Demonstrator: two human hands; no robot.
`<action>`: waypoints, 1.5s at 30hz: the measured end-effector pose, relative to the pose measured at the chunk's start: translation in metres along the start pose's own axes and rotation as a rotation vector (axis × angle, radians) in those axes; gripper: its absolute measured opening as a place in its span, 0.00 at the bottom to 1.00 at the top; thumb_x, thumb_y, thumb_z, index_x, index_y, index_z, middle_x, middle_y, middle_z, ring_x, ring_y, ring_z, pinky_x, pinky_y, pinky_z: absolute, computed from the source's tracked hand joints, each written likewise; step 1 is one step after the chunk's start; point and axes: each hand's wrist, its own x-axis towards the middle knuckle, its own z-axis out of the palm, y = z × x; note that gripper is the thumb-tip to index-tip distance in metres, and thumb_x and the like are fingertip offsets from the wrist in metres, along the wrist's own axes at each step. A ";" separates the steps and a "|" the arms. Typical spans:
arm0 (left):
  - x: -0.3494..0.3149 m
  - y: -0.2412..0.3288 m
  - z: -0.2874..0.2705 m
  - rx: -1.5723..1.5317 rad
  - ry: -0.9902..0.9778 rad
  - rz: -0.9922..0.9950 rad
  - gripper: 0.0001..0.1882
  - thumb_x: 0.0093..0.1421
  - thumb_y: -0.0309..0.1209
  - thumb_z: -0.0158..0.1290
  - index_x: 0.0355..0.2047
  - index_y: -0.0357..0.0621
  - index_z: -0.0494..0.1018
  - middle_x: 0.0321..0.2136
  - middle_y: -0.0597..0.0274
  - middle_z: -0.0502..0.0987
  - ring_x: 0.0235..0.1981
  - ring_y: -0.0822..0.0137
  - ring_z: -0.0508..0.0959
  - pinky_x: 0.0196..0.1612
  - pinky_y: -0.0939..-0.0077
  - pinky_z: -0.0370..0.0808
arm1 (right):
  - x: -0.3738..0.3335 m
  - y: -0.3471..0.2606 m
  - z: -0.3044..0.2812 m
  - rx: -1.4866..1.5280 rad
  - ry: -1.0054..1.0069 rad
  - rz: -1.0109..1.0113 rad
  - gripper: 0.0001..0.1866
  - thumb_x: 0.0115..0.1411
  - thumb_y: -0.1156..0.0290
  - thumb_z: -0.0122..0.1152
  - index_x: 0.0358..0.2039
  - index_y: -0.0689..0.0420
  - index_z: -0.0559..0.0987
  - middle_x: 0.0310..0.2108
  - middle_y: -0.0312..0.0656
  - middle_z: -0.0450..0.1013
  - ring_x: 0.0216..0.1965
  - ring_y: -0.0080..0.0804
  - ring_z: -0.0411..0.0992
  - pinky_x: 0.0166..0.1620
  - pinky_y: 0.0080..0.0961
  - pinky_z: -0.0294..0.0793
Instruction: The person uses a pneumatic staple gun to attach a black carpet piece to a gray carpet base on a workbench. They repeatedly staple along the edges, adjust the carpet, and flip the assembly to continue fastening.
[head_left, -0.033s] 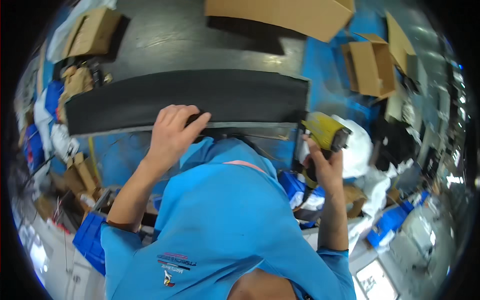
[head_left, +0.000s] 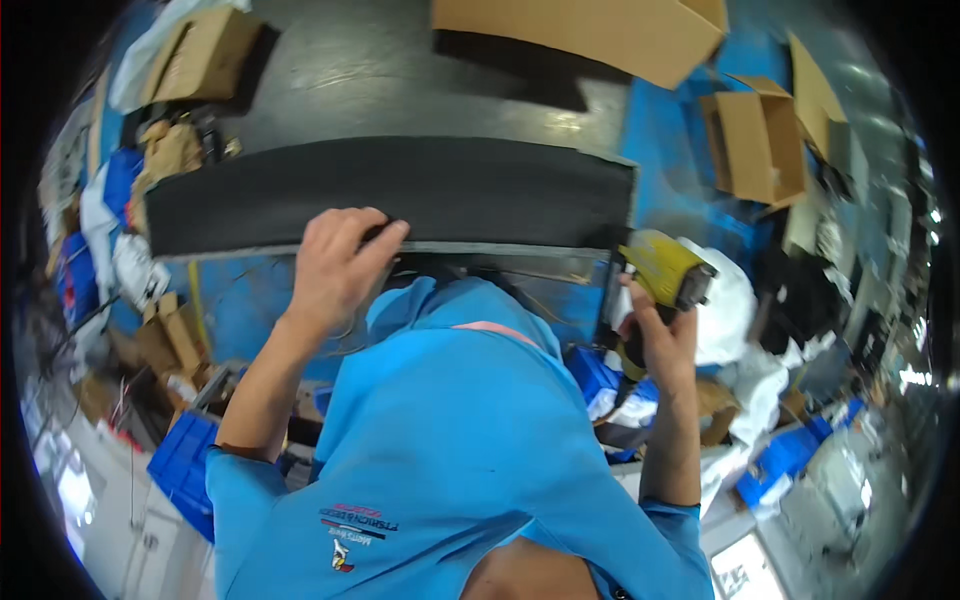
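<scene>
Across the work surface in front of me lies a long black panel [head_left: 480, 190], with a pale strip along its near edge. My left hand [head_left: 338, 258] rests over that near edge, left of the panel's middle. Its fingers are bent and the thumb comes close to the forefinger. A small dark shape shows between them, too indistinct to name. My right hand [head_left: 662, 335] grips a yellow and black pistol-shaped power tool [head_left: 660, 262] just off the panel's right end. Its front points left, toward the panel's corner; its exact kind is unclear.
Beyond the panel is a large cardboard box [head_left: 590, 35], with an open box [head_left: 755, 140] to its right. Another carton [head_left: 205, 55] stands far left. Blue bins [head_left: 185, 475] and white bags [head_left: 725, 305] flank me on both sides.
The whole view has shifted slightly to the right. Both hands keep nearly the same places by the panel, and the power tool stays in my right hand.
</scene>
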 end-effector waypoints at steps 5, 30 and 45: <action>-0.069 -0.068 -0.072 0.311 -0.034 -0.187 0.23 0.56 0.28 0.65 0.54 0.50 0.80 0.48 0.56 0.78 0.47 0.53 0.79 0.48 0.59 0.75 | -0.001 0.002 0.013 0.011 0.022 -0.091 0.12 0.69 0.70 0.63 0.48 0.65 0.81 0.31 0.37 0.79 0.22 0.19 0.72 0.27 0.19 0.71; -0.050 -0.152 -0.082 -0.070 -0.381 0.568 0.25 0.55 0.29 0.56 0.54 0.35 0.77 0.37 0.62 0.72 0.39 0.63 0.73 0.43 0.70 0.76 | -0.017 0.011 0.117 -0.004 0.580 -0.107 0.12 0.67 0.69 0.61 0.40 0.66 0.83 0.28 0.40 0.79 0.19 0.23 0.73 0.24 0.22 0.71; -0.041 -0.147 -0.071 0.002 -0.338 0.698 0.27 0.53 0.27 0.55 0.54 0.29 0.75 0.37 0.59 0.71 0.40 0.62 0.72 0.42 0.72 0.73 | -0.067 -0.028 0.196 -0.013 0.610 -0.056 0.20 0.67 0.54 0.67 0.39 0.62 0.84 0.18 0.34 0.74 0.18 0.21 0.70 0.25 0.22 0.69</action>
